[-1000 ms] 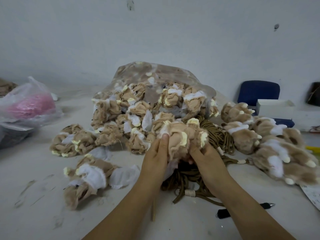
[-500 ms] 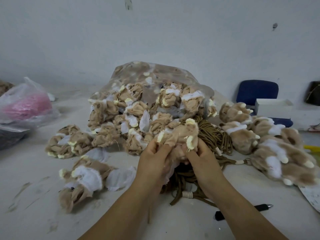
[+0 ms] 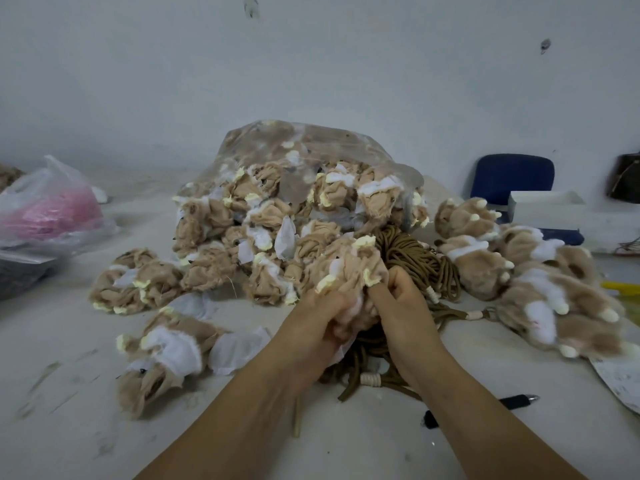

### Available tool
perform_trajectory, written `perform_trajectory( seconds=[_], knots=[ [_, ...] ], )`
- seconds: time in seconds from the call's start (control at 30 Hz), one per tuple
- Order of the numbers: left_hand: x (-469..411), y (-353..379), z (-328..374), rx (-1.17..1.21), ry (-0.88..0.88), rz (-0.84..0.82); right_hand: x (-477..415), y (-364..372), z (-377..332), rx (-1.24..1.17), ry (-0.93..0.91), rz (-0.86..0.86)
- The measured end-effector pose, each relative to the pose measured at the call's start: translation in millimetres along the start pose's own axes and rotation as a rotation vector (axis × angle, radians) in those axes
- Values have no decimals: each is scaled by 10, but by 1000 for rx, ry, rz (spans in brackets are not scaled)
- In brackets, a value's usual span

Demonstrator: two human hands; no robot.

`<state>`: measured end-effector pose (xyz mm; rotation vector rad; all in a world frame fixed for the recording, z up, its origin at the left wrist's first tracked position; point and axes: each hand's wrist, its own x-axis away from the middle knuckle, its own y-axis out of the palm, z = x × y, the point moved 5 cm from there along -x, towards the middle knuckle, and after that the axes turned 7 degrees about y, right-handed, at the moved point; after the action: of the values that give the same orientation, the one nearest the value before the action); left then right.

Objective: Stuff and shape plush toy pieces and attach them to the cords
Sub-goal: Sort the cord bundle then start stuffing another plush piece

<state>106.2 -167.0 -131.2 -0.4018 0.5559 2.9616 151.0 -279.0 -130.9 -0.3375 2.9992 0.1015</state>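
A tan plush piece [image 3: 349, 268] with pale yellow claws sits between both hands at the centre of the table. My left hand [image 3: 320, 320] grips its lower left side. My right hand [image 3: 398, 303] pinches its lower right edge, fingers curled into the fabric. Under and behind the hands lies a bundle of brown cords [image 3: 415, 261] with cream beads. A clear bag [image 3: 304, 174] spills several unstuffed inside-out plush pieces behind. Stuffed furry paws [image 3: 540, 278] are piled at the right.
One loose unstuffed piece [image 3: 162, 355] lies at the front left on the white table [image 3: 69, 393]. A black pen [image 3: 485, 407] lies near my right forearm. A plastic bag with pink material [image 3: 48, 209] stands far left. A blue chair [image 3: 512, 174] and white box [image 3: 547, 209] are at the back right.
Both hands have slid lower on the plush piece and closer together, working the fabric; the piece has turned, so its claws point differently.
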Motion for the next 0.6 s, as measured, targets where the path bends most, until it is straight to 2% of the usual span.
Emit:
perform_trajectory(
  seconds=[0.07,0.17,0.3,0.4,0.5,0.6],
  knots=[
    [-11,44,-19,-81,82,-7,-15,-30,-10,-10,6,31],
    [-65,-19,-34,-45,147,181,1,12,-26,-61,-1,26],
    [-21,-156,-25,-125,103,369,27,121,-19,-148,63,-46],
    [23,-180,-40,27,-12,395,72,199,-57,-128,28,-75],
    [6,-172,-51,234,-19,371,81,211,-83,29,-34,0],
    [-4,-55,-54,405,-70,278,48,107,-107,64,-56,85]
  ],
)
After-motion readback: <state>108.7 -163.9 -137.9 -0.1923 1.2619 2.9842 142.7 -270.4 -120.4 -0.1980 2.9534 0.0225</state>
